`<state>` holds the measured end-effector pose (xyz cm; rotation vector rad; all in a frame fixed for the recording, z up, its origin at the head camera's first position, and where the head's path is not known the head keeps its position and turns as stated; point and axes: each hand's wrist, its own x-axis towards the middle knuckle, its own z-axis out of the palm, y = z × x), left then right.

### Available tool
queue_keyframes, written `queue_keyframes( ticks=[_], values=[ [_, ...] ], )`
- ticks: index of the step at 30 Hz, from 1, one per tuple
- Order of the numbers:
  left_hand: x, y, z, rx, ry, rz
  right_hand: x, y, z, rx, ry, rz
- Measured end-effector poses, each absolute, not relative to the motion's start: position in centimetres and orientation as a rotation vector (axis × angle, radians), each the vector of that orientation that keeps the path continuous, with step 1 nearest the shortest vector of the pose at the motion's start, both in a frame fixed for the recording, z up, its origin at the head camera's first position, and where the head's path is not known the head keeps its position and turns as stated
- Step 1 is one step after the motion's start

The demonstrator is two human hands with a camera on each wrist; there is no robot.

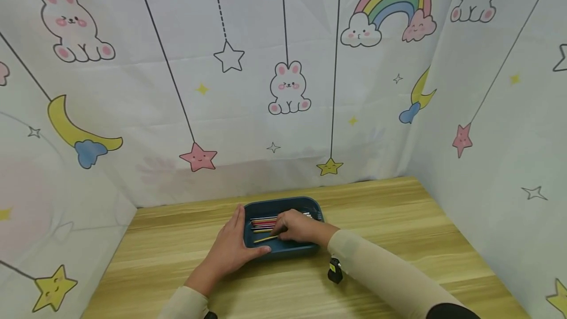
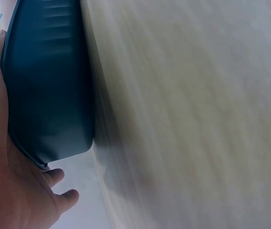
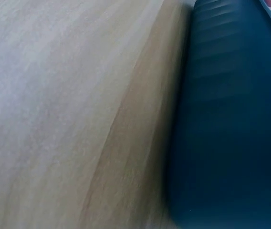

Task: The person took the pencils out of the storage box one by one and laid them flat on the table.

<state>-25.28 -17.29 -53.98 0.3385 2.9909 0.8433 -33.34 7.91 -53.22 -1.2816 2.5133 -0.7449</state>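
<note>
A dark blue rectangular plastic tray (image 1: 283,251) sits on the wooden table, holding a row of thin, pencil-like coloured sticks (image 1: 264,223). My left hand (image 1: 232,245) rests against its near left corner, fingers straight along the left side and thumb along the front rim. In the left wrist view this hand (image 2: 11,186) touches the tray wall (image 2: 54,95). My right hand (image 1: 297,226) reaches inside and pinches a yellow stick (image 1: 265,239), tilted apart from the row. It covers part of the row. The right wrist view shows only the tray's outer wall (image 3: 230,133) and the table.
The wooden table (image 1: 381,215) extends on both sides of the tray. White cloth walls (image 1: 248,112) printed with rabbits, stars and a rainbow rise behind it and at its sides. A small black device (image 1: 335,271) hangs under the right wrist.
</note>
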Motion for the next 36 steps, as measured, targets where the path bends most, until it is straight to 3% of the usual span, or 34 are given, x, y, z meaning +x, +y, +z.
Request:
queue_keyframes(
  ticks=[13, 29, 36],
  values=[
    [-25.3, -17.4, -54.0, 0.336, 2.992, 0.834, -34.4, 9.1, -52.2, -1.454, 2.476, -0.84],
    [-25.2, -17.5, -53.9, 0.341, 2.997, 0.848, -34.4, 10.7, -46.8, -1.292, 2.365, -0.969],
    [-25.3, -17.3, -54.0, 0.32, 2.993, 0.837, -35.1, 13.7, -45.7, -1.277, 2.378, -1.004]
  ],
)
